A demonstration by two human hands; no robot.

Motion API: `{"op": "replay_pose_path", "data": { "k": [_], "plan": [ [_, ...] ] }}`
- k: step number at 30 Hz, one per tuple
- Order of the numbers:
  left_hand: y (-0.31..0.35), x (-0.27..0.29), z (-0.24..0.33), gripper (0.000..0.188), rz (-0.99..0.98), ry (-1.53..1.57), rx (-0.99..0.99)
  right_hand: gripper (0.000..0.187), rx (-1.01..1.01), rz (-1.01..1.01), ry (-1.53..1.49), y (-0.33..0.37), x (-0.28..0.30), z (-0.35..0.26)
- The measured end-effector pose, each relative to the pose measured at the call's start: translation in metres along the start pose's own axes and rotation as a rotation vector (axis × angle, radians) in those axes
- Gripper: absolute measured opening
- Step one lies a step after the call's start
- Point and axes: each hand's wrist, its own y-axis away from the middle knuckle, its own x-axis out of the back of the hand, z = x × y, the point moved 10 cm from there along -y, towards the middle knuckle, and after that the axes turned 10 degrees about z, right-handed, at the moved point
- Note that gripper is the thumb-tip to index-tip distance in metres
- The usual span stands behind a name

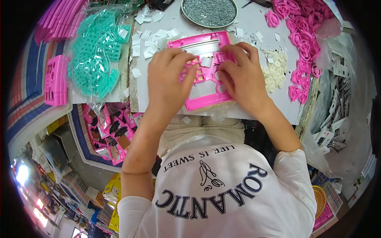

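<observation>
A pink plastic panel (206,101) with cut-out windows lies flat on the white worktable (254,27). My left hand (168,81) rests on the panel's left half, fingers bent down onto its small openings. My right hand (242,77) presses on the right half, fingertips near a small white square piece (206,61) sitting in the panel's middle. Both hands touch the panel from above; neither lifts it.
A round metal dish of screws (209,12) stands at the far edge. Small white squares (149,37) lie scattered left of the panel. Teal parts in a clear bag (97,55) sit left, pink round parts (303,35) right, white small pieces (276,71) beside them.
</observation>
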Motion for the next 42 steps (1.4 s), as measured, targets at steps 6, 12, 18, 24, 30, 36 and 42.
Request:
{"op": "replay_pose_path", "data": {
  "k": [6, 12, 18, 24, 30, 36, 42],
  "plan": [
    [-0.013, -0.035, 0.014, 0.018, -0.084, -0.133, -0.126, 0.015, -0.023, -0.011, 0.024, -0.001, -0.006, 0.001],
    [-0.017, 0.008, -0.004, 0.017, 0.057, -0.007, -0.024, 0.018, -0.087, 0.009, 0.033, 0.003, -0.013, 0.007],
    [-0.017, 0.067, -0.054, 0.027, 0.098, -0.456, 0.086, 0.03, -0.134, 0.148, -0.08, 0.007, -0.002, 0.012],
    [-0.103, -0.024, -0.028, 0.015, 0.058, -0.07, -0.175, 0.051, 0.09, 1.038, -0.231, -0.02, 0.165, 0.068],
    [-0.131, -0.133, -0.037, 0.015, -0.382, -0.242, -0.33, 0.038, -0.246, 1.127, -0.727, -0.065, 0.226, 0.178],
    [-0.135, -0.123, -0.032, 0.019, -0.159, -0.327, -0.413, 0.033, -0.439, 0.57, -0.924, -0.082, 0.167, 0.201],
    [-0.143, -0.106, -0.066, 0.023, -0.124, -0.262, -0.123, 0.046, -0.295, 0.358, -1.124, -0.093, 0.106, 0.085]
  ]
}}
